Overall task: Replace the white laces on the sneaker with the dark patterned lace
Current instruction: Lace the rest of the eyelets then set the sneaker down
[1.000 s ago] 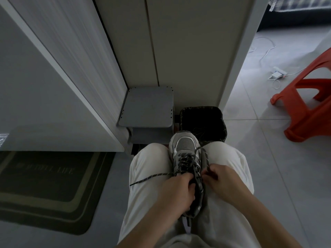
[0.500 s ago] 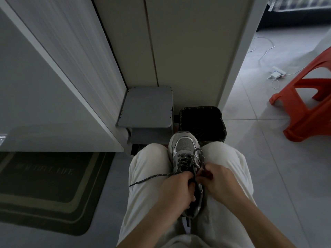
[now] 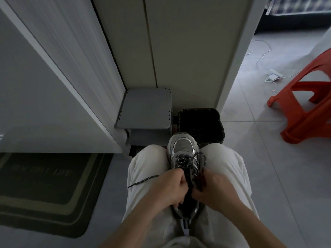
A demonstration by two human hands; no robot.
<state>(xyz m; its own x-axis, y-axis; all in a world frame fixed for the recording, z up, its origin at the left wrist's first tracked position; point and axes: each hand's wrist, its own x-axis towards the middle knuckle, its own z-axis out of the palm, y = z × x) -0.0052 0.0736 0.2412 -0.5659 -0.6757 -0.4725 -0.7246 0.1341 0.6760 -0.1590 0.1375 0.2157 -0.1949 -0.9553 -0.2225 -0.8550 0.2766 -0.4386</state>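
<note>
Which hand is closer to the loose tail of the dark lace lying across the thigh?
Left. The left hand sits right where the lace tail runs out; the right hand is across the sneaker, farther off.

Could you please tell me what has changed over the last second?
The right hand, pinching the dark patterned lace, slid inward towards the sneaker's opening, and its fingertips are now close beside the left hand. Unchanged: the left hand still grips the sneaker, which has not moved, and the lace's free end still lies across the left thigh.
</note>
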